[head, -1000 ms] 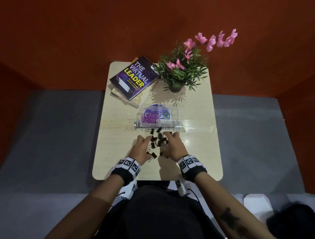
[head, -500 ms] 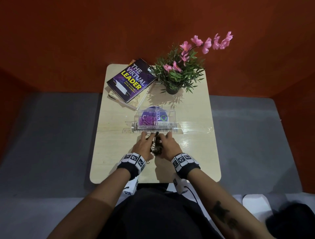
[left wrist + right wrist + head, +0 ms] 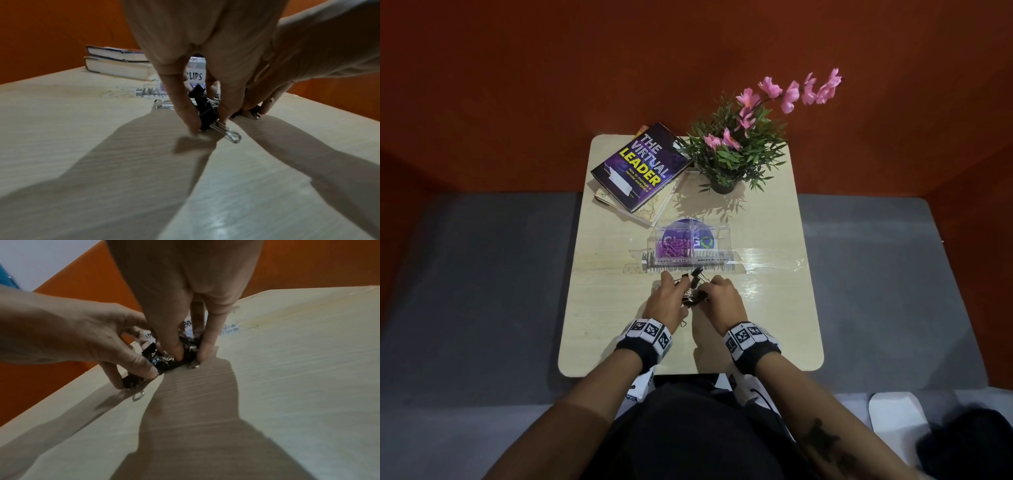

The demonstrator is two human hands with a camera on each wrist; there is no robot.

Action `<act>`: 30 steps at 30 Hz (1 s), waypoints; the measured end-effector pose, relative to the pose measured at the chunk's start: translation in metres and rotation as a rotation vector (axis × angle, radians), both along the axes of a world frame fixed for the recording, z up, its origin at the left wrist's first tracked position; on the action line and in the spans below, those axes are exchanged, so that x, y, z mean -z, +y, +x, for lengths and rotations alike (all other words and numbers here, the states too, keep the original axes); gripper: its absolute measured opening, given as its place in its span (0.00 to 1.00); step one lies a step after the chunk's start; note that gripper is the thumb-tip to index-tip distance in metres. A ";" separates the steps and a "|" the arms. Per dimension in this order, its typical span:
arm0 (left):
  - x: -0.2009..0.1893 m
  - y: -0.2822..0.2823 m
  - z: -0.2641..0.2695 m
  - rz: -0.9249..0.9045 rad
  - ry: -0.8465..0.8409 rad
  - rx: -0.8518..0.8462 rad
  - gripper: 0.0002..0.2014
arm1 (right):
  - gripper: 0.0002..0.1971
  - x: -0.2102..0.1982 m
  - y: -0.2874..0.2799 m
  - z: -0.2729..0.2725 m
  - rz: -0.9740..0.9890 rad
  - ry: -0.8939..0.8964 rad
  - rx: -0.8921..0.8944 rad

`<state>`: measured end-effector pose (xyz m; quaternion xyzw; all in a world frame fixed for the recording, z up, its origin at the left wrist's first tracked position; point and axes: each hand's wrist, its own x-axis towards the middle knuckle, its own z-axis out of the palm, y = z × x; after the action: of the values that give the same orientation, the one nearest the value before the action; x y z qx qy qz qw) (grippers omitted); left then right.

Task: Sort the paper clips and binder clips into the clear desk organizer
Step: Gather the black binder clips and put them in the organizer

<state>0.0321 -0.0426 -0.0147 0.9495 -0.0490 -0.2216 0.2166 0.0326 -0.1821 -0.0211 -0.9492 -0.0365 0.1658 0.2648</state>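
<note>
A heap of black binder clips [image 3: 693, 291] lies on the pale wooden table just in front of the clear desk organizer [image 3: 693, 245]. My left hand [image 3: 666, 301] and right hand [image 3: 722, 299] close in on the heap from both sides, fingers curled round the clips. In the left wrist view my thumb and finger pinch a black binder clip [image 3: 205, 112] with silver handles. The right wrist view has my right fingertips [image 3: 174, 352] pressed into the clips [image 3: 164, 361]. Pink paper clips [image 3: 674, 247] fill the organizer's left compartment; the right compartment looks bare.
Two stacked books [image 3: 640, 168] lie at the table's far left, and a potted plant with pink flowers [image 3: 736, 150] stands at the far right. Clear tape [image 3: 767, 260] runs along the table to the right of the organizer. Grey floor surrounds the table [image 3: 619, 308].
Both hands have drawn together and gathered the scattered binder clips into one tight heap between them. The fingers now curl round the clips.
</note>
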 end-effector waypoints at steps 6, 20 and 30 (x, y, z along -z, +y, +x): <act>-0.003 -0.007 0.009 0.007 0.020 -0.035 0.21 | 0.10 -0.002 -0.004 0.003 0.046 0.002 0.030; -0.016 0.002 0.019 -0.237 0.023 -0.226 0.05 | 0.13 -0.066 -0.032 0.063 0.289 -0.107 0.274; -0.069 -0.026 0.075 -0.348 -0.088 -0.271 0.03 | 0.16 -0.068 -0.033 0.089 0.183 -0.099 0.296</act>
<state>0.1073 -0.0689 0.0540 0.9045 0.0319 -0.1369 0.4028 0.1220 -0.2148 0.0467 -0.9231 0.0755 0.0741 0.3696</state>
